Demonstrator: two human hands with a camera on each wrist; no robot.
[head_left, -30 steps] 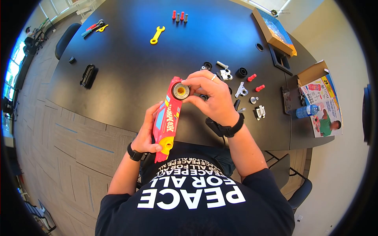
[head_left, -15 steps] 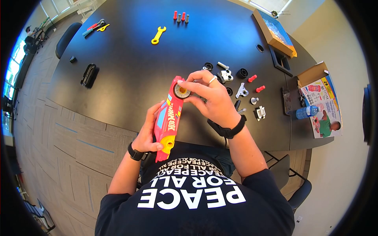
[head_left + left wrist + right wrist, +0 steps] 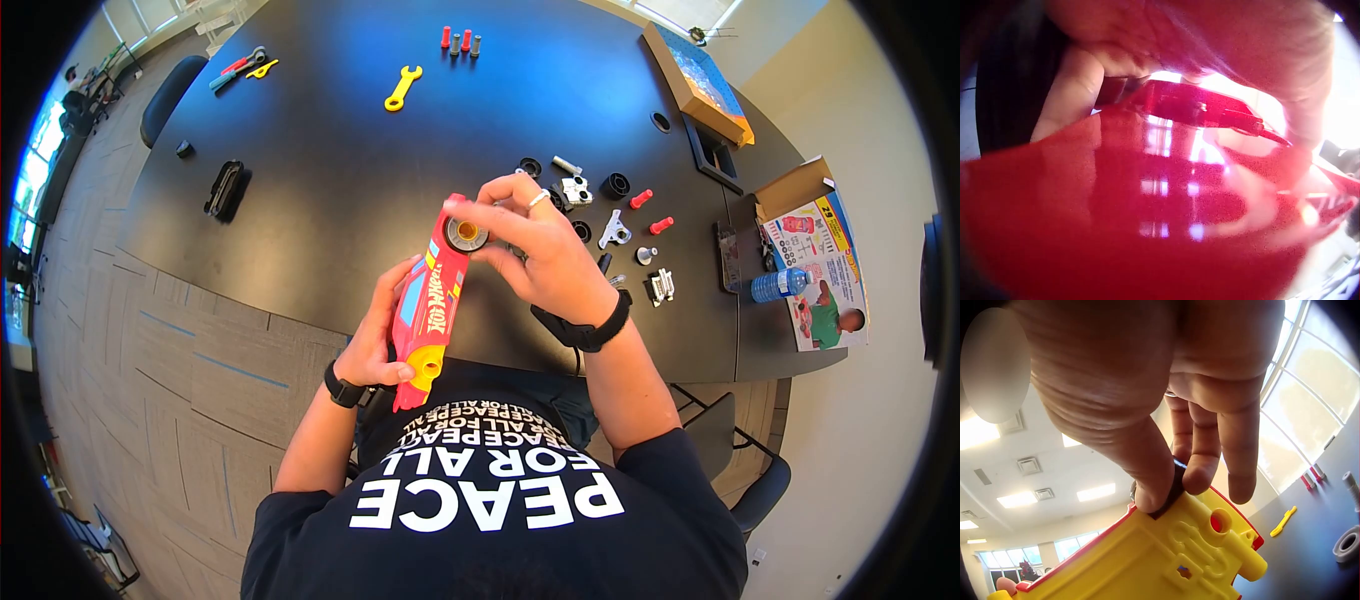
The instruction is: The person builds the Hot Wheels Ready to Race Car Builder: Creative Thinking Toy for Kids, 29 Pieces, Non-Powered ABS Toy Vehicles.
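My left hand (image 3: 372, 345) grips a red toy car body (image 3: 432, 305) by its near end, its thumb on the yellow end piece. The side lettered "Hot Wheels" faces up, with the car held over the table's near edge. At the far end, thumb and fingers of my right hand (image 3: 540, 245) pinch a black toy wheel (image 3: 466, 233) with a grey and gold hub, set against the car's side. The right wrist view shows the car's yellow underside (image 3: 1160, 562), the dark wheel edge between thumb and finger. Glossy red bodywork (image 3: 1147, 200) fills the left wrist view.
Right of the hands lie a white bracket (image 3: 614, 230), a chrome part (image 3: 661, 287), red pegs (image 3: 661, 225) and several black wheels. A yellow toy wrench (image 3: 403, 89) lies farther back. A water bottle (image 3: 780, 285) rests by a printed box (image 3: 825, 270) at the right.
The right index finger has slid left over the wheel's upper edge towards the car's far end. The wheel has shifted slightly right; the left hand keeps its grip.
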